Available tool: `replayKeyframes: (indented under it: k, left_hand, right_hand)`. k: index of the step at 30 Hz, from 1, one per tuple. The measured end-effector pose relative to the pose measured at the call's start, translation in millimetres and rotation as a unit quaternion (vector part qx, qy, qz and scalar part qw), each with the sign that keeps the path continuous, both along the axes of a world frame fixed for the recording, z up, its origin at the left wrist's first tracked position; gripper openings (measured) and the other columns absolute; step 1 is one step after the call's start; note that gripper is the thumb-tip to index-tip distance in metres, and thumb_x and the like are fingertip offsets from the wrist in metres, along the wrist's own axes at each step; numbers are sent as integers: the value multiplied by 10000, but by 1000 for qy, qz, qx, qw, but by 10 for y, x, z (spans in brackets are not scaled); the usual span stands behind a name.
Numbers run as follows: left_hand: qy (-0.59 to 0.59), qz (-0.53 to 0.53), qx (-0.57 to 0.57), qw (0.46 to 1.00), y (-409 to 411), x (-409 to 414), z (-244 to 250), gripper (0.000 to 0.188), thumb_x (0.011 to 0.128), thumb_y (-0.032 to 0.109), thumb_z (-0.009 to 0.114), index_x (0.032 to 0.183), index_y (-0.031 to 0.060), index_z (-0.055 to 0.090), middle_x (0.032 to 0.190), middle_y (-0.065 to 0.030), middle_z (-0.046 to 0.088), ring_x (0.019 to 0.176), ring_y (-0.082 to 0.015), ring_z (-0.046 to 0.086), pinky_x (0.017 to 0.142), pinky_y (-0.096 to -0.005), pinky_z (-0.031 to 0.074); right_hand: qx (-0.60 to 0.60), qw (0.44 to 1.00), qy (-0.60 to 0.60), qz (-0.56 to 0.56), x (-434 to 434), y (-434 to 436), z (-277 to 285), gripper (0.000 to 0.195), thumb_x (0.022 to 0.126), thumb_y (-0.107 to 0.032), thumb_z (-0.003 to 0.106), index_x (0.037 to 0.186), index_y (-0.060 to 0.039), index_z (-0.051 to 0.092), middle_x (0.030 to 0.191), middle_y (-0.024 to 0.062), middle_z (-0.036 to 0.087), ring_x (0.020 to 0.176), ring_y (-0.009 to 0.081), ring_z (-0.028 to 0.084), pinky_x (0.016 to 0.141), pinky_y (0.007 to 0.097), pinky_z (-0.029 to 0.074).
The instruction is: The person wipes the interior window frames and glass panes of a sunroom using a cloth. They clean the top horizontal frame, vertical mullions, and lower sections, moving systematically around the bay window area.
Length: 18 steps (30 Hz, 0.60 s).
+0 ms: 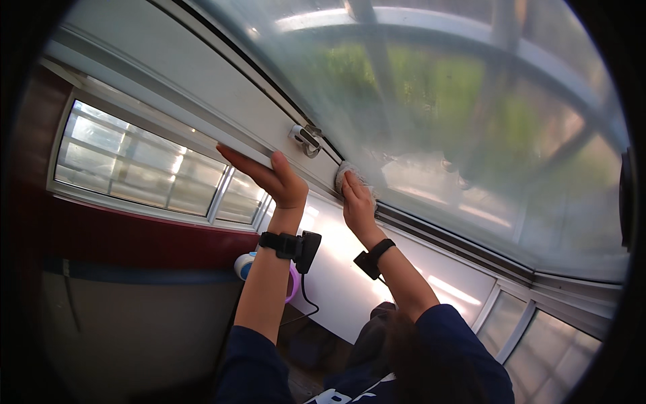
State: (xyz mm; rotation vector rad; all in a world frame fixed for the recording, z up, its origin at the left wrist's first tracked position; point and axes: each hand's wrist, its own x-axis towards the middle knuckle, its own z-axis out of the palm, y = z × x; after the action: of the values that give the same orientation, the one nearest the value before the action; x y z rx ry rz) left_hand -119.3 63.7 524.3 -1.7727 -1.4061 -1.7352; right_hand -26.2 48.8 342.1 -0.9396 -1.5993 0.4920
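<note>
My left hand [275, 179] is at the edge of a white window frame [232, 118], thumb on one side and straight fingers along the other. My right hand [359, 207] presses a crumpled whitish cloth [345, 171] against the lower corner of the window glass [414, 126], where pane and frame meet. Part of the cloth is hidden under the fingers. A metal window latch [307, 140] sits on the frame between the hands. Streaks and haze show on the glass, with greenery and bars blurred behind it.
Below the window spreads a glossy white surface [328, 252]. A purple rim [293, 284] and a white-and-blue container [244, 265] lie partly behind my left forearm. A barred window [141, 156] is at left, another window [547, 338] at lower right. A cable [310, 309] hangs from my left wrist device.
</note>
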Motion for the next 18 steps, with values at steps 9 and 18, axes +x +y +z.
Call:
replayKeyframes:
  k: [9,18]
  left_hand:
    - [-10,34,0,999,6,-70,-129,885,956,445,443,1494,-65,-41,1536,-320,55,1433,-437,118,1152,-512,115]
    - [-32,30,-9,999,-35,-93,-129,950,911,467,503,1495,-61,-29,1461,-331,193,1351,-450,274,1101,-510,238]
  right_hand:
    - [-82,967,233,56,286,-214,1094,452,855,94,495,1304,47,517,1302,242,563,1175,351,582,971,344,454]
    - [63,998,-2,31,32,-57,826,433,837,95,499,1266,56,546,1328,232,546,1136,338,590,968,366,449]
